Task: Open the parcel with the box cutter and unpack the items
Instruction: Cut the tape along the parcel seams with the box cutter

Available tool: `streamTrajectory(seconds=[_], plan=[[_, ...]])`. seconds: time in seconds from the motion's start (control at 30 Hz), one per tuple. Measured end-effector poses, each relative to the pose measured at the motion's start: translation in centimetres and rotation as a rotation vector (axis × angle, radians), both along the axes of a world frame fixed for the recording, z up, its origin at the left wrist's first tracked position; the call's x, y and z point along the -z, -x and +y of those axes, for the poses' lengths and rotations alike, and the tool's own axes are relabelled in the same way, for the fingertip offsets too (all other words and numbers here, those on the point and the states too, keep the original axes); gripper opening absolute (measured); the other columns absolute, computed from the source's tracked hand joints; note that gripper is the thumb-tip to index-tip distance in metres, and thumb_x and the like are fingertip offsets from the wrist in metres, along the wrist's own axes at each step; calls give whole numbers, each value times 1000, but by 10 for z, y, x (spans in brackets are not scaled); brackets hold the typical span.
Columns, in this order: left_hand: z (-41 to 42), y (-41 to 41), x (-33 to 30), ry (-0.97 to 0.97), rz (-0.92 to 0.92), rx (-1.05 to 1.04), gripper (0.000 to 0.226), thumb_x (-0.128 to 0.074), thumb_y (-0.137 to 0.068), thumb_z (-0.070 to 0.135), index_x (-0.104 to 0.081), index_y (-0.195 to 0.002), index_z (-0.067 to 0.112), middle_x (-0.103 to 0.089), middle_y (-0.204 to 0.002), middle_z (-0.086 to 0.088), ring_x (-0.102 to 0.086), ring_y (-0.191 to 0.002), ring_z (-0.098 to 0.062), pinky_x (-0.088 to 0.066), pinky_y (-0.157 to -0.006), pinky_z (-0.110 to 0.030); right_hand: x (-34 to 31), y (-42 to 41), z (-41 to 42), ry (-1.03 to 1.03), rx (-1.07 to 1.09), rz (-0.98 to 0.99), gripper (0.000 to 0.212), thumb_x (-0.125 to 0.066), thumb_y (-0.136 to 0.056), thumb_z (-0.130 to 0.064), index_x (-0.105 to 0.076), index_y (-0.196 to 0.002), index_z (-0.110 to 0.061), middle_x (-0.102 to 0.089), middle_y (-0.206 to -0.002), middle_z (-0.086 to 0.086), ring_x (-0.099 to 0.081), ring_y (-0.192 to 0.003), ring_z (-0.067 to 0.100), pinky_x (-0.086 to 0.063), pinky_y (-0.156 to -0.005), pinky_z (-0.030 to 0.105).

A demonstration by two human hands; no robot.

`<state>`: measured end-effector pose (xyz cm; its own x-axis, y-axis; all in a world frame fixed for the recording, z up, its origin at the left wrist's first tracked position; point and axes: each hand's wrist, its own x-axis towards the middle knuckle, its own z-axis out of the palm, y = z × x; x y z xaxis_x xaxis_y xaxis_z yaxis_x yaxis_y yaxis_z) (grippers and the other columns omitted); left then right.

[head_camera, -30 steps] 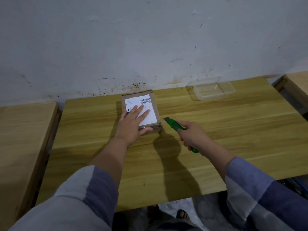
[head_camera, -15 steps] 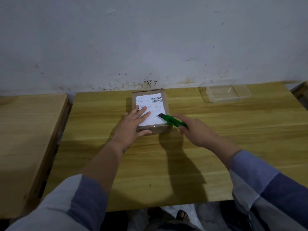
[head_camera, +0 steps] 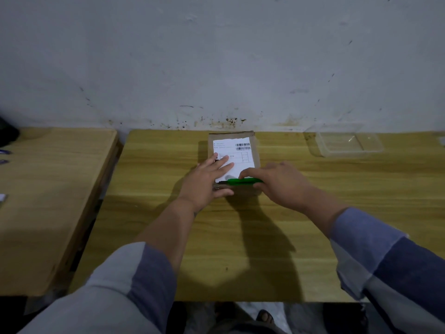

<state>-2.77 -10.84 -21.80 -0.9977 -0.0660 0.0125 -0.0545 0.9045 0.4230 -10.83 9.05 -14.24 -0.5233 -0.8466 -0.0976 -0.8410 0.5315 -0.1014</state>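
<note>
A small brown cardboard parcel [head_camera: 252, 141] with a white shipping label lies on the wooden table [head_camera: 277, 237] near the wall. My left hand [head_camera: 207, 182] rests flat on the parcel's left part, fingers straight on the label and thumb against the near side. My right hand [head_camera: 279, 182] grips a green box cutter [head_camera: 243, 181], which lies level along the parcel's near top edge with its tip pointing left toward my left hand. The blade itself is too small to make out.
A clear plastic container [head_camera: 349, 144] stands at the back right of the table. A second wooden table [head_camera: 48, 201] adjoins on the left, with small items at its far left edge. The wall runs close behind the parcel. A sandalled foot shows below the table's front edge.
My right hand has brought the box cutter from the parcel's right side onto its near top edge, turning it level. My left hand has stayed on the label. The view has shifted.
</note>
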Motion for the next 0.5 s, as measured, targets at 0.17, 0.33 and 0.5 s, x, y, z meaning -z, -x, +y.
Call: streamTrajectory(seconds=[0.17,0.33,0.5], plan=[[3,-2,-4,-3,-21,-19,73,-63,-83,50,-30,-146,38,-18,-156,19,-4,-146,-5,-21,-117,-47,1,0,-10,-23,-69,102,41,-41,-98,-25,-36,-135,-41,-65,-111,-2,-54,-106,24,-37,-82,36],[5,-2,-7,-13,-34,-28,72,-64,-83,47,-30,-145,39,-17,-156,20,-3,-146,-5,-23,-116,-50,-2,-1,-17,-50,-70,202,52,-46,-94,-17,-33,-139,-39,-65,-112,2,-52,-106,25,-29,-76,35],[3,-2,-5,-4,-33,-20,72,-62,-82,51,-30,-146,38,-17,-156,18,-4,-147,-7,-21,-116,-53,-3,-5,-9,-66,-56,245,57,-47,-92,-14,-30,-141,-38,-63,-117,1,-48,-111,25,-30,-81,36]])
